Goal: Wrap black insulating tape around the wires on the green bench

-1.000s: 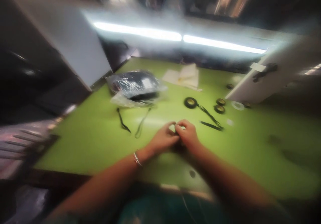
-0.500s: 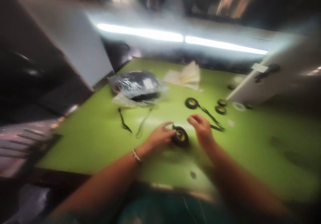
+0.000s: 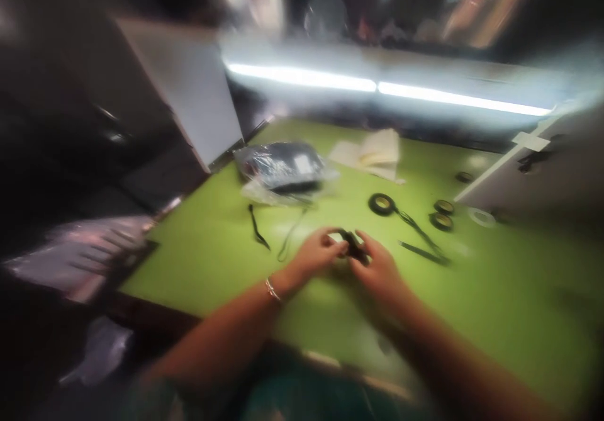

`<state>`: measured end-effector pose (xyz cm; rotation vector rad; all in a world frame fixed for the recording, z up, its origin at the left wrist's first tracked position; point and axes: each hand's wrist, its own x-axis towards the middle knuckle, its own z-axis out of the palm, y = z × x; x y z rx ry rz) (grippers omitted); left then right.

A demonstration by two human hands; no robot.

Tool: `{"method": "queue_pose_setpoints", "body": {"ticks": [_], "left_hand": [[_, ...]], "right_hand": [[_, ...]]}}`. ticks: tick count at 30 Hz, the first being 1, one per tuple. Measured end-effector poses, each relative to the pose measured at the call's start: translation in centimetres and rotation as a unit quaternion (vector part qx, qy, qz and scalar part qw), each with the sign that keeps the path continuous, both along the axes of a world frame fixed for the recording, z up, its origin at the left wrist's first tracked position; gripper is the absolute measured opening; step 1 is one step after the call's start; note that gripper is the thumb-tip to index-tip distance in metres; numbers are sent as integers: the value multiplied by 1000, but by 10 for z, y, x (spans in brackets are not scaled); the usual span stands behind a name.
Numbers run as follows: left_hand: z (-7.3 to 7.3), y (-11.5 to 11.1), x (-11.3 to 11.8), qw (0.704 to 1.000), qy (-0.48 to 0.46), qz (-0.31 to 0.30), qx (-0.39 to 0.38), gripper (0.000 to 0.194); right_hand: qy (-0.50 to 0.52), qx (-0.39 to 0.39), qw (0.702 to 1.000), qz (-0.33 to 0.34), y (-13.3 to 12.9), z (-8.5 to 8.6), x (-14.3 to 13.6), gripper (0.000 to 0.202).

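Observation:
Between my two hands is a black tape roll [image 3: 357, 248], tilted edge-on above the green table. My left hand [image 3: 315, 252] pinches its left side, thumb and fingertips against it. My right hand [image 3: 380, 263] grips the right side between thumb and fingers. The roll's core is hidden and the picture is blurred there. Right of my hands, a flat black strip [image 3: 419, 252] lies on the table, and thin black cords [image 3: 415, 224] run from near another black roll [image 3: 382, 204] toward its end.
A plastic bag with dark contents [image 3: 287, 169] lies at the back left, beside cream papers [image 3: 377, 151]. Two small black rolls [image 3: 441, 221] and a white ring [image 3: 482, 217] sit near the right panel. A short black strap [image 3: 257, 229] lies left on the green table [image 3: 189, 251].
My right hand has closed on the tape roll, which is now turned edge-on. The whole view has shifted, so the table appears farther right and slightly lower.

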<state>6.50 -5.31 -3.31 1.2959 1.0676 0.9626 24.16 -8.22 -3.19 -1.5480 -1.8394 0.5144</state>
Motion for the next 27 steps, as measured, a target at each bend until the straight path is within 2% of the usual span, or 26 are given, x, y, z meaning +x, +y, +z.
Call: {"method": "queue_pose_setpoints", "body": {"ticks": [1,2,3,5,7,10,14,18,20,22,23,25,27], "left_hand": [[3,7,-8,993,87,37,65,33],[5,14,-18,970,185,90,131,30],[7,22,-27,933,281,137,176,30],[7,36,-44,864,429,188,185,32],[2,46,-53,823,520,178,143,36],[-9,53,-52,802,567,142,122,22],[-16,55,-46,818,539,140,143,15],[-10,51,-44,853,468,147,176,14],[-4,42,-37,906,359,140,175,12],[3,28,-26,978,140,101,117,15],[6,20,-20,994,45,67,68,19],[11,6,-9,998,-66,16,-14,28],[14,-4,-2,993,-106,1,-53,44]], "right_hand": [[10,-11,1000,-7,3,2,4,59],[18,-18,1000,-12,5,3,7,59],[24,-24,999,-18,7,5,10,58],[33,-31,999,-28,9,8,13,54],[41,-39,998,-35,10,10,12,52],[53,-50,997,-39,11,10,9,54],[77,-61,995,-37,11,10,6,52],[106,-76,991,-21,10,13,5,44],[107,-76,991,-18,9,14,4,40],[103,-72,992,-19,8,14,2,37],[100,-67,993,-20,7,14,2,35],[88,-55,994,-24,7,15,1,35],[78,-44,996,-28,7,14,1,35]]}}
